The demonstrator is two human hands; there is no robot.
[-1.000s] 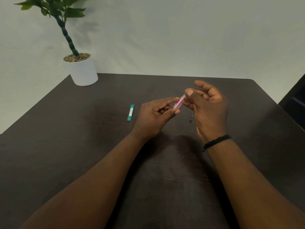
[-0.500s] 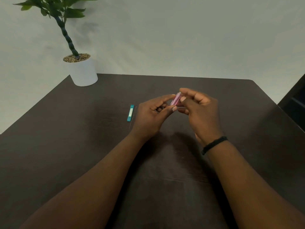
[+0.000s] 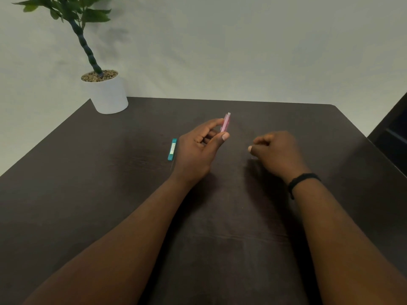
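My left hand (image 3: 198, 148) pinches a slim pink tube-like thing (image 3: 226, 122) between thumb and forefinger, holding it upright above the dark table (image 3: 110, 194); its top end is whitish. To the right, my right hand (image 3: 277, 153) hovers low over the table with its fingers curled and its thumb tip pointing left. It is blurred, and I cannot tell whether it holds anything. A small pale bit (image 3: 253, 158) lies on the table just under that thumb. A teal flat case (image 3: 172, 149) rests on the table left of my left hand.
A white pot (image 3: 109, 95) with a green plant stands at the table's far left corner, against a pale wall. A dark piece of furniture (image 3: 394, 137) stands beyond the table's right edge. I wear a black band on my right wrist.
My right hand has let go of the pink thing's top and moved right and down toward the table. My left hand has turned the pink thing more upright.
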